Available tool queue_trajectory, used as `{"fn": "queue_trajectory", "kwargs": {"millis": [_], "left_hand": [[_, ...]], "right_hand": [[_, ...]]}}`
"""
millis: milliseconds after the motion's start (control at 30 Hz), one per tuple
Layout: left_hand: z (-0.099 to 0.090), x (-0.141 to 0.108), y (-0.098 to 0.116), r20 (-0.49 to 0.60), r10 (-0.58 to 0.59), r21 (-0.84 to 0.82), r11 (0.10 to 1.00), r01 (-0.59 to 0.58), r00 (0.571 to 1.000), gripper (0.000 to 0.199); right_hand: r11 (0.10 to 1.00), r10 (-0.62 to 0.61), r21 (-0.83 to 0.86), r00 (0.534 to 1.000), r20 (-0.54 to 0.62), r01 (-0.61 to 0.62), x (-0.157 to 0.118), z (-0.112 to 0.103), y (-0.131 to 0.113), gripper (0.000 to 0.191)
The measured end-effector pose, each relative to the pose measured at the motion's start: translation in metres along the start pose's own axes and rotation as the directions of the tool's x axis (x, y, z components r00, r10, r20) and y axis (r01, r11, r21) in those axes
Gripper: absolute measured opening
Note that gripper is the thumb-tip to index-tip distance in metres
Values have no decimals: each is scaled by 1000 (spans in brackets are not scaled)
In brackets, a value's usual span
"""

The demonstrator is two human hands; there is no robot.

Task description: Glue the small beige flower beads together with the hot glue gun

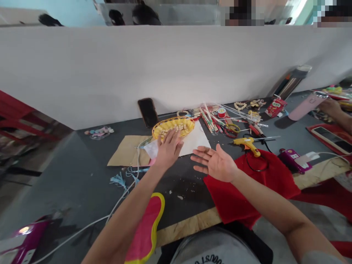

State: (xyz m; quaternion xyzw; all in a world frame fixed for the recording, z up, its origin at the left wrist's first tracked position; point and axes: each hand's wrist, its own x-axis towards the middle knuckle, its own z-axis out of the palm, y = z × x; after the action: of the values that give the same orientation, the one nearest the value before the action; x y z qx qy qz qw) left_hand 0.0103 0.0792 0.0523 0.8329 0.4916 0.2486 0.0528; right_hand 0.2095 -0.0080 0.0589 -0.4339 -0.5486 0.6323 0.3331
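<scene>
My left hand (169,146) reaches over the near side of a yellow woven basket (189,126) that has small pale pieces in it. Its fingers are stretched out, and whether they touch the pieces I cannot tell. My right hand (216,163) is held palm up with spread fingers and nothing in it, above the dark table near a red cloth (255,183). Between the hands lies a white sheet (196,139). A brown paper piece (123,148) and blue tassels (118,179) lie left of my left hand. Small white crumbs dot the table in front.
A yellow glue gun (247,143) rests right of my right hand. Behind it are scissors (231,129), a red thread spool (221,113) and several sticks. A phone (147,112) leans on the wall. A pink bottle (308,106) and a co-worker's hand (330,108) are farther right.
</scene>
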Motion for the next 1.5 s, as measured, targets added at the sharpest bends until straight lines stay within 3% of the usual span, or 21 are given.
{"fn": "queue_trajectory", "kwargs": {"millis": [67,133,233,300,367,400,467,533,633,667,800,867,933,1033,1067,1167,1200,1267,1400,1433,1500], "left_hand": [[-3,-8,9,54,41,-217,976,-29,998,53],[-6,-17,24,202,95,-393,919,-8,975,51],[-15,-28,31,269,-10,-354,929,109,963,43],[-23,-36,19,287,-89,-301,937,178,954,37],[-28,-47,1,245,-102,-213,965,156,964,31],[-29,-54,-6,222,-72,-168,980,111,972,37],[-29,-68,-15,203,-25,-67,997,40,979,49],[-27,-82,-14,236,-20,42,999,10,971,53],[-27,-102,-5,369,-32,191,981,-42,929,54],[-28,-110,-3,414,-27,217,974,-69,910,54],[-33,-145,-6,511,-56,293,949,-113,858,61],[-34,-165,-12,553,-80,305,946,-113,829,69],[-34,-183,-17,594,-73,297,945,-134,801,79],[-32,-200,-23,558,-111,354,928,-114,822,79],[-32,-203,-24,541,-124,375,921,-107,832,78],[-34,-204,-27,523,-134,405,908,-106,842,79],[-36,-203,-29,524,-137,407,907,-107,841,79],[-38,-199,-31,524,-148,409,907,-96,839,80],[-41,-196,-36,521,-158,395,916,-73,839,79],[-41,-197,-37,521,-150,388,919,-76,840,80],[-41,-197,-37,523,-135,375,923,-85,842,81]], "right_hand": [[999,32,30,999,36,-33,6,-4,1,50],[995,22,95,998,59,-28,15,-7,3,55],[990,-105,92,994,17,103,22,-16,8,49],[973,-212,-101,976,-48,207,16,-23,15,43],[877,-289,-416,956,-57,240,4,-21,27,45],[779,-309,-570,951,10,259,-4,-14,34,43],[578,-267,-708,914,305,405,-19,10,50,41],[449,-179,-674,798,576,587,-29,38,66,50],[348,-98,-628,693,715,697,-23,59,77,55],[321,-75,-643,695,715,695,-16,57,77,54],[185,-134,-882,901,414,433,9,33,67,56],[142,-165,-880,887,431,453,7,35,66,57],[121,-144,-800,808,572,588,1,49,71,56],[100,-132,-670,677,724,736,1,65,79,49],[90,-138,-681,686,714,727,6,65,80,50],[49,-155,-889,882,444,456,25,52,74,51],[34,-179,-931,918,353,365,29,48,71,52],[28,-200,-912,897,395,408,32,50,68,53],[32,-179,-750,742,646,660,26,68,71,48],[26,-186,-760,750,635,649,27,69,70,45],[18,-241,-868,845,477,496,33,58,65,40]]}}
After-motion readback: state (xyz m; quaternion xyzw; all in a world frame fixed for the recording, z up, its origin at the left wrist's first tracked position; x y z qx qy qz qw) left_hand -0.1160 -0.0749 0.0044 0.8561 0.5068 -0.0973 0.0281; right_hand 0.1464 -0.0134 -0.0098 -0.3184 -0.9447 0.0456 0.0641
